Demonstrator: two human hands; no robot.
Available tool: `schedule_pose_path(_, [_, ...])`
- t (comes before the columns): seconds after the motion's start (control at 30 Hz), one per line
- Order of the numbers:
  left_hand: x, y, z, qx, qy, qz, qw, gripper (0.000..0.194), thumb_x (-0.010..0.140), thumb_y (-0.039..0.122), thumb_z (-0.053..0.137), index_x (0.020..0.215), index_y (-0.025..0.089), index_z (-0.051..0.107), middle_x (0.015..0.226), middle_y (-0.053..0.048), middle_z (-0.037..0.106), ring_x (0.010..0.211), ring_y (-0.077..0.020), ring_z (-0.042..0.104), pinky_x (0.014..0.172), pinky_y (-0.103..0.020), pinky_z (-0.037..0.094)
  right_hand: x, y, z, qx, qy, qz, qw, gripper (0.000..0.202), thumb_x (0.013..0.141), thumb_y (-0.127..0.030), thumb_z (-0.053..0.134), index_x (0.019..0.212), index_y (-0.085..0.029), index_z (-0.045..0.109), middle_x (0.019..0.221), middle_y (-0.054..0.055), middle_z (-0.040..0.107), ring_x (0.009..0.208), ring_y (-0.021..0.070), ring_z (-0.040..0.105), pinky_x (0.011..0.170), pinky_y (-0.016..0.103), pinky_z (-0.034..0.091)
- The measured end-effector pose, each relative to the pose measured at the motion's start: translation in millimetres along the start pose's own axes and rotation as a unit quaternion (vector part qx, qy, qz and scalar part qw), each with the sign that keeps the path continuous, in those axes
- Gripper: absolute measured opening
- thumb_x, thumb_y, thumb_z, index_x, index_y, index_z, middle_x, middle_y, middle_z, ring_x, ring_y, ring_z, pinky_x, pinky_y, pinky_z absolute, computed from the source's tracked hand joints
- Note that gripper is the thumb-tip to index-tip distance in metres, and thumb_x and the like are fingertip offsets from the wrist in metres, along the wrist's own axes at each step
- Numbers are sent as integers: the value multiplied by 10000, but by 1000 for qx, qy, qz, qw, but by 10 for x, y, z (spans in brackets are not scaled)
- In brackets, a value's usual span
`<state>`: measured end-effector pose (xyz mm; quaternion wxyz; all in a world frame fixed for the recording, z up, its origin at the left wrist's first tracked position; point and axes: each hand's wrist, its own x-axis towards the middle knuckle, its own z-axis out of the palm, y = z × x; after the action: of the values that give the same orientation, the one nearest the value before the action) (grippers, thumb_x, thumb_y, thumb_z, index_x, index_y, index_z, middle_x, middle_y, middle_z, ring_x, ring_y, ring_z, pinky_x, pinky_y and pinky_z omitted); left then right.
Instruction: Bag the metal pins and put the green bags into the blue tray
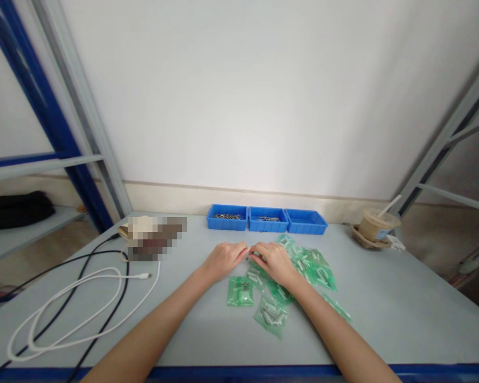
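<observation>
Left hand (224, 259): over the middle of the table (383, 298), fingers curled, fingertips pinched on a small item at the point where both hands meet; the item is too small to identify.
Right hand (274, 261): fingers closed on the same small item from the other side, palm resting over the green bags; the two hands touch at the fingertips.
Green bags (303, 266): loose heap of small sealed pouches with metal parts inside, spread under and to the right of the right hand.
Near bags: one bag (240, 291) flat and apart, below the left hand; another (270, 316) nearer the table edge.
Left bin (227, 217): blue, at the back wall, a thin layer of metal parts in it.
Middle bin (267, 219): blue, touching its neighbours, a few metal parts.
Right bin (305, 221): blue, nothing visible inside.
Progress, as judged: many bags already filled and sealed; parts remain in two bins, so stock is not used up.
Cables (83, 298): one white, one black, coiled at the left.
Cup (377, 224): with straw, far right, well apart from the hands.
</observation>
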<state>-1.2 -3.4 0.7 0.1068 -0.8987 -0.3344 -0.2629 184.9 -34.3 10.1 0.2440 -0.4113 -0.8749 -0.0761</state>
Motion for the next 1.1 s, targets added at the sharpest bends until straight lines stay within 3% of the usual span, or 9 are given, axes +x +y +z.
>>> schedule_pose_path(0.1, [-2,-16,-5,-28,1,-28,999,422,939,331,272,697,157,572,599,-25,604,564,-135,566,540,-221,345,19,4,0,-3,8,-2,1000,273,930,-295,330,948,-209,589,863,23,640,739,130,565,663,239,336])
schedule_pose_path(0.23, [-8,-116,-29,-98,6,-132,986,452,925,371,304,684,170,629,581,-8,615,595,-132,582,600,-219,363,254,204,-108,-62,-21,6,998,288,927,-301,325,961,-205,594,894,39,640,772,145,572,669,246,330])
schedule_pose_path(0.43, [-28,-298,-47,-112,-17,-248,962,537,915,441,263,669,187,667,518,9,601,582,-139,586,618,-226,367,780,782,-365,-199,-35,194,960,323,896,-355,379,1114,-176,535,1052,109,606,920,218,562,746,299,333])
schedule_pose_path(0.5, [-31,-301,-54,-104,-25,-249,963,539,917,437,260,669,187,669,519,9,605,585,-140,589,613,-227,367,800,820,-449,-231,-25,201,952,373,849,-356,468,1163,-158,502,1090,130,584,974,251,539,782,327,328])
schedule_pose_path(0.6, [-25,-255,-57,-97,-39,-221,970,525,925,407,268,664,183,664,543,4,620,593,-138,594,606,-226,366,634,673,-478,-201,-15,209,957,258,858,-317,441,1039,-189,574,1019,92,613,887,218,572,712,291,351])
schedule_pose_path(0.7, [-13,-195,-40,-86,-53,-183,978,501,928,388,287,661,181,657,576,-6,637,618,-146,604,618,-231,369,358,459,-334,-123,-77,212,967,230,842,-381,470,886,-223,632,917,54,645,820,189,591,642,256,362])
schedule_pose_path(0.8, [-12,-164,-13,-68,-62,-154,984,488,928,386,301,667,168,652,636,-30,659,647,-157,611,622,-237,373,151,351,-89,-85,-123,230,962,225,792,-404,548,881,-224,649,917,56,645,864,197,588,671,255,376])
schedule_pose_path(0.93, [-23,-167,-12,-48,-66,-140,987,492,931,385,296,677,150,646,691,-59,671,663,-161,615,618,-240,379,101,354,135,-43,-124,240,962,167,767,-333,582,877,-224,646,942,43,633,897,188,575,695,253,375])
schedule_pose_path(1.1, [-32,-185,-43,-15,-78,-128,989,470,937,353,294,702,145,644,709,-64,673,660,-160,616,602,-240,382,146,332,187,-11,-112,223,968,123,787,-269,542,837,-224,645,941,32,637,911,192,567,736,281,354])
